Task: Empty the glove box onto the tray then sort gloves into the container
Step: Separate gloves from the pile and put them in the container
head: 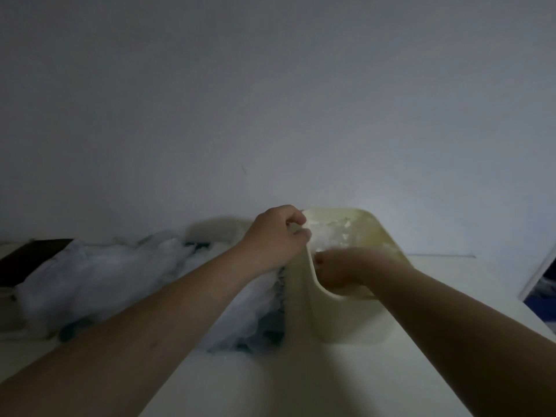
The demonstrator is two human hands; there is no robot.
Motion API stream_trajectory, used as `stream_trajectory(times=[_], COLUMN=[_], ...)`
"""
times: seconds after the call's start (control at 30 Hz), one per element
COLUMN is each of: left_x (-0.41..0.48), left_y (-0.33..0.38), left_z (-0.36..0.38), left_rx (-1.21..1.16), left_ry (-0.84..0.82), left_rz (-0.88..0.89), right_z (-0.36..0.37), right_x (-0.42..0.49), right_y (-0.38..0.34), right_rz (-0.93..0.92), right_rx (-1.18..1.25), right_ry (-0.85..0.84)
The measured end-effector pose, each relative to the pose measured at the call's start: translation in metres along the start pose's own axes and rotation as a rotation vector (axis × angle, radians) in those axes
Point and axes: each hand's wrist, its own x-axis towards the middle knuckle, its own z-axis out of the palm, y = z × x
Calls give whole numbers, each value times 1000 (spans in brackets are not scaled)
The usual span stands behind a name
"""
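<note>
A cream plastic container (304, 311) stands on the white table, right of centre. Thin clear gloves (331, 233) lie crumpled inside it near the back. My left hand (276, 236) hovers over the container's left rim, its fingers curled and pinching a clear glove. My right hand (340, 272) reaches down inside the container with fingers curled; the container wall hides part of it, and what it holds cannot be made out. A heap of clear gloves (99, 275) lies to the left, spread over what seems to be the tray, which is mostly hidden.
A dark flat object (27, 257) sits at the far left behind the glove heap. A plain wall rises right behind the table (301, 380). The table's right edge (538, 320) runs diagonally, with a dark gap beyond it. The scene is dim.
</note>
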Motion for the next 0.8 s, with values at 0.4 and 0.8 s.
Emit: stream_trajectory(times=[0.4,0.8], left_x=[-38,-85], left_y=[-26,-171], left_z=[-6,-55], left_rx=[58,668], left_ry=[-29,-113], left_rz=[102,-65], right_z=[-40,39], right_x=[-72,-38], right_y=[-17,-147], right_rz=[-28,-341], right_rx=[316,861], right_ry=[526,548])
